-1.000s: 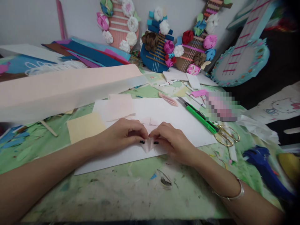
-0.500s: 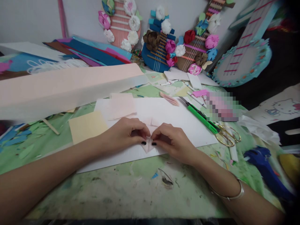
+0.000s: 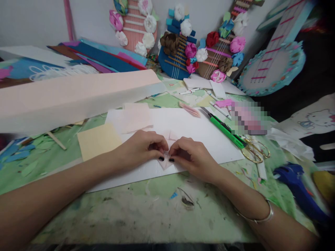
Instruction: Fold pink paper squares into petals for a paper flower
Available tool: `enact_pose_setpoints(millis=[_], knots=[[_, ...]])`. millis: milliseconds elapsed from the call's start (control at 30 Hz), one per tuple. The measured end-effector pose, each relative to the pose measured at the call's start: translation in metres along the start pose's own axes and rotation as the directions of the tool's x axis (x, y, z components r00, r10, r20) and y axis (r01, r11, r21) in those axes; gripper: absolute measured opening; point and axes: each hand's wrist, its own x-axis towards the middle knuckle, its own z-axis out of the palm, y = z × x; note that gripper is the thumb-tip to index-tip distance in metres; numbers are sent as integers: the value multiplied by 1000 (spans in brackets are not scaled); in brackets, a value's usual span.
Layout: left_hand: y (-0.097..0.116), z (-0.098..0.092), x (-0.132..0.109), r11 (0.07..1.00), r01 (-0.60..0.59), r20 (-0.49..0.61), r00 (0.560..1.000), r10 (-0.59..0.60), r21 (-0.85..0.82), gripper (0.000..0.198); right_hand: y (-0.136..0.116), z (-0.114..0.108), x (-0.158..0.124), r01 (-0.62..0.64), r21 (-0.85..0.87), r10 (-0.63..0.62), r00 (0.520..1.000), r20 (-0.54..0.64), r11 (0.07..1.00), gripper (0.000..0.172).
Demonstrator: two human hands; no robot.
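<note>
Paper [image 3: 165,163] lies folded; the left hand [image 3: 145,146] and right hand [image 3: 194,155] hold their thumbs closer together than one second earlier, fingertips nearly closed, pinching its folds.

Plain grey wall [image 3: 91,21]: dim, even light.
Flat white sheet [image 3: 209,139]: brightest surface.
Pale pink folded paper [image 3: 165,164]: low contrast, creases soft.
Blue plastic glue gun [image 3: 293,177], right edge of green-stained worktop [image 3: 117,216]: blurred.
Pink-and-grey patch [image 3: 250,118]: pixelated.

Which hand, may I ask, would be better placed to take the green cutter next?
Probably the right hand: it is clearly nearer the green cutter, while the left hand is farther away.
</note>
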Motion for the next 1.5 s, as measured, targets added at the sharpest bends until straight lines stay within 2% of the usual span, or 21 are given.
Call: enact_pose_setpoints(millis=[367, 567, 800, 1100, 1300, 1433, 1500], knots=[[4, 0, 2, 998, -18, -30, 999, 20, 66, 8, 2, 0, 0, 78, -32, -78, 997, 18, 996, 13], [1, 2, 0, 965, -151, -62, 984, 168, 213, 13, 4, 0, -1, 138, -54, -136, 990, 41, 989, 21], [0, 4, -9, 904, -311, 7, 946, 324, 292, 17, 2, 1, -2, 145, -62, -144, 989, 29, 987, 20], [8, 7, -13, 900, -324, 94, 946, 310, 292, 12, 1, 1, -2, 129, -72, -127, 991, 38, 989, 17], [11, 7, -14, 877, -294, 82, 955, 285, 381, 10, 0, 1, -2, 127, -70, -126, 992, 29, 989, 16], [15, 8, -21, 852, -333, 47, 938, 344, 405, 16, 1, 1, -2, 134, -64, -132, 991, 27, 989, 17], [19, 9, -26, 828, -376, 76, 922, 380, 417, 21, 1, 1, -2, 139, -64, -138, 990, 21, 988, 17]])
